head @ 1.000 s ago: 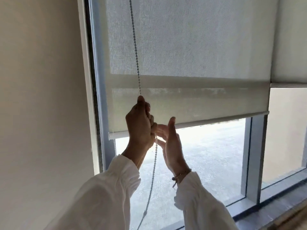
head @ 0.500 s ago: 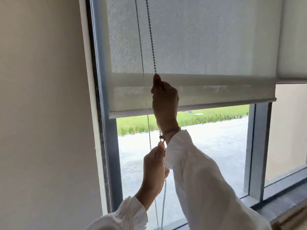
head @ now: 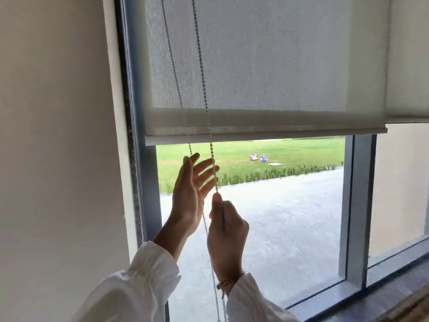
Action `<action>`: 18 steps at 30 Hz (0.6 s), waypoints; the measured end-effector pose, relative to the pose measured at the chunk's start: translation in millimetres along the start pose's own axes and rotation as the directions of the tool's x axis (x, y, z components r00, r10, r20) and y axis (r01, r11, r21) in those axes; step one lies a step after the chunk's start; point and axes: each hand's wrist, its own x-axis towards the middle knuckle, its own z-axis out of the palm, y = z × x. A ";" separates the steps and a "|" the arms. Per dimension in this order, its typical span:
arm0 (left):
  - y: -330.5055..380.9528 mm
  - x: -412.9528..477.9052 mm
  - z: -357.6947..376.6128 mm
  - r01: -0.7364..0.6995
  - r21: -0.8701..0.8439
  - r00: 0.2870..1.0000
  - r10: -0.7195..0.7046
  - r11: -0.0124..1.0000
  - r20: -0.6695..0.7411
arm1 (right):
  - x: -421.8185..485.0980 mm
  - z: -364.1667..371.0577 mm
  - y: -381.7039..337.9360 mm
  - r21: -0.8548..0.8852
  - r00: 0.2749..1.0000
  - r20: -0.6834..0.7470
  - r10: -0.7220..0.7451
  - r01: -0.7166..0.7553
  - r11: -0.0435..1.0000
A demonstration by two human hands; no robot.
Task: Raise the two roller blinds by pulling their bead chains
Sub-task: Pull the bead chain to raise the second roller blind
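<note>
Since half a second ago my right hand point(head: 226, 235) has hauled the bead chain point(head: 202, 73) down, fist closed on it, lifting the left blind point(head: 255, 66) higher. My left hand point(head: 190, 196) is open, and should next grip above.

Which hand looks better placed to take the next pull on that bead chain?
Probably the left hand: it is open, raised beside the bead chain and above the right hand, which is shut on the chain lower down.
</note>
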 end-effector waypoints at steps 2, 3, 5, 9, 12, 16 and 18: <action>18.2 8.9 6.6 -0.051 0.008 0.999 0.051 0.999 0.003 | -16.3 -5.5 9.6 -0.046 0.999 0.020 0.032 -0.031 0.998; 26.1 11.7 12.2 -0.060 -0.002 0.998 0.060 0.998 0.011 | -21.1 -8.1 12.6 -0.067 0.999 0.030 0.037 -0.034 0.997; 34.4 15.0 24.8 -0.028 -0.041 0.999 0.029 0.999 0.019 | -26.9 -12.0 15.6 -0.086 0.997 0.069 0.023 -0.017 0.996; 31.5 13.4 46.4 -0.056 -0.164 0.998 0.053 0.985 -0.023 | -20.0 -14.8 17.3 0.069 0.976 0.108 0.189 -0.197 0.978; 29.8 8.9 50.2 -0.039 -0.306 0.998 0.050 0.951 0.026 | -1.0 -15.1 19.3 0.267 0.905 0.223 0.362 -0.414 0.870; 22.6 -0.7 42.4 -0.033 -0.263 0.999 0.041 0.964 0.025 | 50.7 -16.2 4.3 0.450 0.830 0.359 0.428 -0.555 0.700; 15.4 -9.2 35.2 -0.035 -0.221 0.999 0.034 0.975 -0.004 | 79.7 -16.5 -14.3 0.500 0.827 0.414 0.381 -0.556 0.663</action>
